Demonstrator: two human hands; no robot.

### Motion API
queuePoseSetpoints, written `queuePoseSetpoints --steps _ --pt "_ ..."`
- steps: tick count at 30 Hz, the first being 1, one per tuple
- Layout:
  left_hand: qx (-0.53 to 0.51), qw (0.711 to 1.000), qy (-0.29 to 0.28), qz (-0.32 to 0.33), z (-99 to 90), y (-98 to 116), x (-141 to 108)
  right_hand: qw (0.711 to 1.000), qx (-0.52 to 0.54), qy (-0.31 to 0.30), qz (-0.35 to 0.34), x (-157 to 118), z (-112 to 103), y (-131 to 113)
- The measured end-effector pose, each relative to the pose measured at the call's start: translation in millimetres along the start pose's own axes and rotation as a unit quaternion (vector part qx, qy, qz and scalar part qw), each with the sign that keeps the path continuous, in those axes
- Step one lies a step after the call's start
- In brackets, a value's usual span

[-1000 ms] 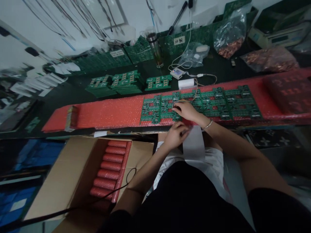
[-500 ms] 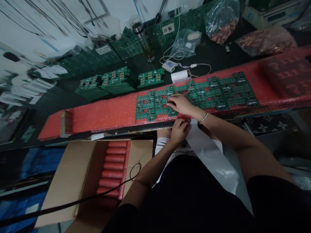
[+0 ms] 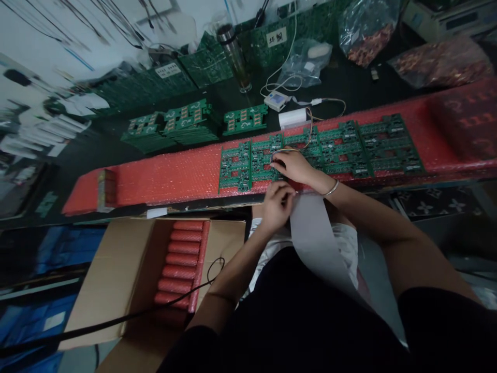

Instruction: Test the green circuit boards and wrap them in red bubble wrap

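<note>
My right hand (image 3: 294,166) is over a green circuit board (image 3: 261,146) in the row, thumb and fingers pinched at the end of a thin cable (image 3: 311,129); the tip is hidden. The cable runs back to a small white box (image 3: 277,100). My left hand (image 3: 277,205) is at the bench's front edge just below, fingers curled together; what they hold, if anything, I cannot make out. Close beside its fingertips a translucent whitish strip (image 3: 314,223) hangs down over my lap. Several joined boards lie on red bubble wrap (image 3: 174,178).
Stacked green boards (image 3: 186,122) stand behind the wrap, near a glass bottle (image 3: 237,62). Bags of copper-coloured parts (image 3: 442,62) lie back right. A small block (image 3: 105,190) rests on the wrap's left end. Below left, an open carton (image 3: 111,274) contains red-wrapped rolls (image 3: 182,259).
My left hand has shifted slightly left and up, away from the strip, and turned. The strip's top now shows wider. My right hand stays on the same board, and the view has shifted slightly.
</note>
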State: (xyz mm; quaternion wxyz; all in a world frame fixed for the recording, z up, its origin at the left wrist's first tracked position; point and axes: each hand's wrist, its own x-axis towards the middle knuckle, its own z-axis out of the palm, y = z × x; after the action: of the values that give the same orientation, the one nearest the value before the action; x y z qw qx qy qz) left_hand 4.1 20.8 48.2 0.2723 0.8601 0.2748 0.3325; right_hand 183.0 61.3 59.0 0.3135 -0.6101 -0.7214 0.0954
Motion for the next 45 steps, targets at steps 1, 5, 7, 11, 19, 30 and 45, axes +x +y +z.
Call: queuePoseSetpoints --steps 1,5,7,11,19,30,45 --pt "0.008 1.000 0.009 -0.027 -11.6 -4.1 8.1 1.000 0.000 0.000 -0.001 0.0 -0.3 -0.6" --pt "0.064 0.991 -0.019 -0.118 -43.5 -27.9 40.6 1.000 -0.013 -0.003 -0.005 0.3 -0.7 -2.2" --pt "0.078 0.987 -0.053 -0.131 -47.4 -36.3 50.8 1.000 -0.017 -0.003 -0.004 0.5 -0.6 -2.2" --pt "0.102 0.983 -0.087 -0.123 -43.3 -40.9 57.5 1.000 -0.018 0.002 -0.013 0.4 -0.1 -1.3" --pt "0.150 0.976 -0.116 -0.105 -40.6 -41.6 63.3 1.000 -0.009 0.012 -0.023 0.1 3.6 1.5" --pt "0.230 0.972 -0.003 0.039 -29.0 -35.6 7.2 0.987 0.141 0.073 0.029 10.8 -7.3 -5.1" --pt "0.204 0.977 0.043 0.040 -16.7 -33.7 -5.8 0.994 0.108 0.004 0.002 40.5 8.4 -14.9"
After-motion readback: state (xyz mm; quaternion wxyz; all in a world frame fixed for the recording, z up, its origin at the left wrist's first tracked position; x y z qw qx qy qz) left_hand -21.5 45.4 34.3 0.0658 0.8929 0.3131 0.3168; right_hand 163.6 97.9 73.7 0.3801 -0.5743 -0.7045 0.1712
